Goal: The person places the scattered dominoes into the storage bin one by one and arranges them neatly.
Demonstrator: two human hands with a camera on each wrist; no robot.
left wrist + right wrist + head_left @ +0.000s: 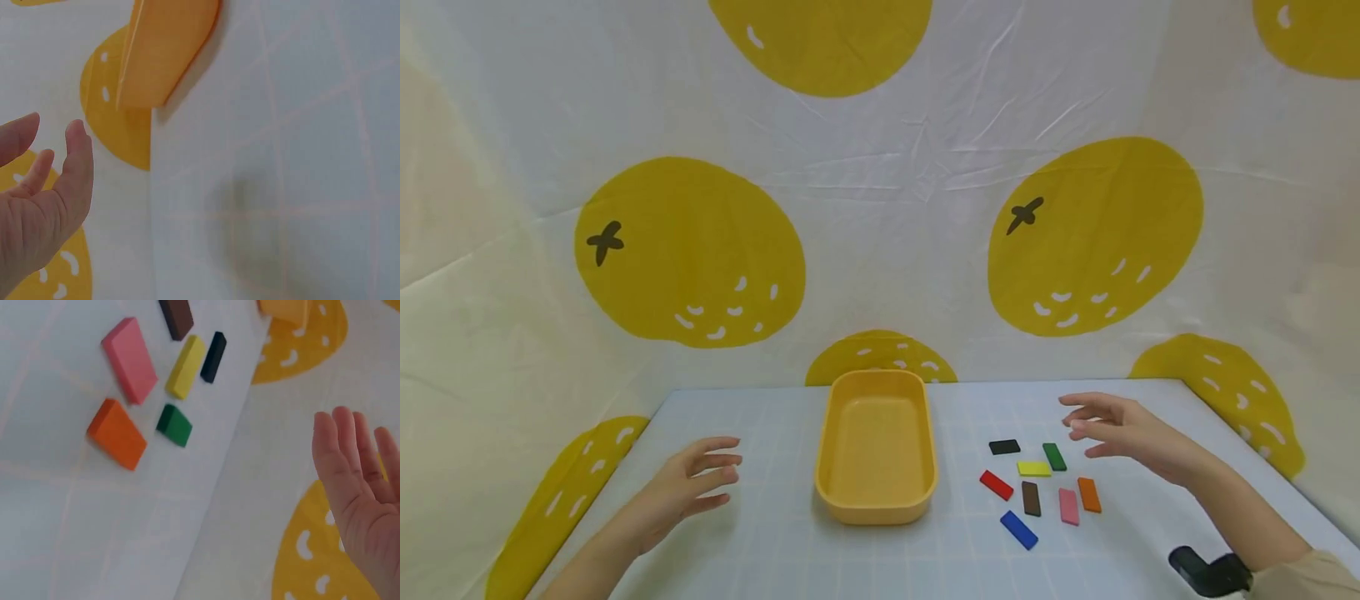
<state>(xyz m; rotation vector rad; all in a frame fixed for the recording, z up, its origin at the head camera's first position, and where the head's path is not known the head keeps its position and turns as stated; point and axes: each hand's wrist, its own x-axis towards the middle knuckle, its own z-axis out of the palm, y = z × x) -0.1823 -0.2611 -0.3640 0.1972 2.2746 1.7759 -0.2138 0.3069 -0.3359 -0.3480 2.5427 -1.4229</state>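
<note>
My left hand [681, 483] hovers over the table to the left of a yellow-orange plastic tray [876, 515], fingers relaxed and holding nothing. Above the right part of the table hangs my right hand [1123, 433], likewise holding nothing, nearest the green block [1055, 457]. Scattered between tray and right hand are small flat rectangular blocks: black [1004, 447], yellow [1033, 469], red [996, 485], brown [1031, 498], blue [1018, 530], pink [1069, 507] and orange [1089, 495]. In the right wrist view the orange block [117, 434] and green block [175, 425] lie apart from the hand.
The tray stands near the back edge of the table [760, 558], which has a pale checked cover. Behind and beside it hangs a white cloth [895, 267] printed with large yellow fruit shapes. A black band [1210, 573] is at the right forearm.
</note>
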